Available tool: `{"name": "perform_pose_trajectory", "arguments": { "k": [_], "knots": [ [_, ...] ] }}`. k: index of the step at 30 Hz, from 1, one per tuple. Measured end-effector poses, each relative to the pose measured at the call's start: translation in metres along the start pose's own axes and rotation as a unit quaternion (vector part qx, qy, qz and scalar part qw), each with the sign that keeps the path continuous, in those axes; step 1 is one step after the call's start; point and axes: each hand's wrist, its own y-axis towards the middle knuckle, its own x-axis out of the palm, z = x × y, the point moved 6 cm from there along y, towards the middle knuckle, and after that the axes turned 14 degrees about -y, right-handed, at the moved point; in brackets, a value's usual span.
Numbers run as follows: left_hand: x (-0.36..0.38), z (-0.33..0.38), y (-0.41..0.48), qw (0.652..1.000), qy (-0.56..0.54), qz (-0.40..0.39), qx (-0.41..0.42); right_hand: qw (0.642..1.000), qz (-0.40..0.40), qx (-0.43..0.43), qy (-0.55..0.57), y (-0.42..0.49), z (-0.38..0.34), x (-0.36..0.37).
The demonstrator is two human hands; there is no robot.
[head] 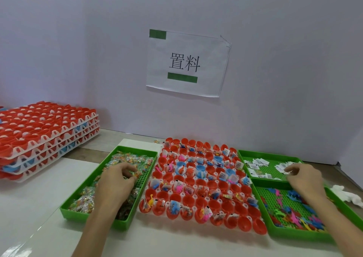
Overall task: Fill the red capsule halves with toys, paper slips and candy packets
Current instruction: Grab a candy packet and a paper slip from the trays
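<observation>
Mostly red capsule halves point(241, 210) w/ toys point(150, 202)

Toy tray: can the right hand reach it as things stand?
Probably yes. The right hand is at the paper slips; the toy tray lies uncovered right under its forearm.

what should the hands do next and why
Probably lift what each hand picks over to the empty red capsule halves. The left hand curls onto candy packets, the right hand is at the paper slips, and several near-row halves hold nothing.
</observation>
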Motion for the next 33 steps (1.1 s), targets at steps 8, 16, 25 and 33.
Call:
{"name": "perform_pose_trajectory", "arguments": {
  "k": [8,16,25,33],
  "knots": [
    [-0.001,0.003,-0.002,1.000,-0.001,0.005,0.010,0.984,-0.130,-0.067,-0.102,0.021,-0.019,0.021],
    [-0.001,-0.002,0.001,1.000,-0.013,0.006,0.013,0.977,-0.175,-0.111,-0.049,0.022,-0.044,0.038],
    [0.001,-0.005,0.003,1.000,-0.013,0.005,0.003,0.977,-0.118,-0.172,-0.033,0.012,-0.059,0.042],
    [0.002,-0.006,0.004,1.000,-0.024,0.002,0.001,0.973,-0.170,-0.154,-0.001,0.010,-0.065,0.046]
  ]
}}
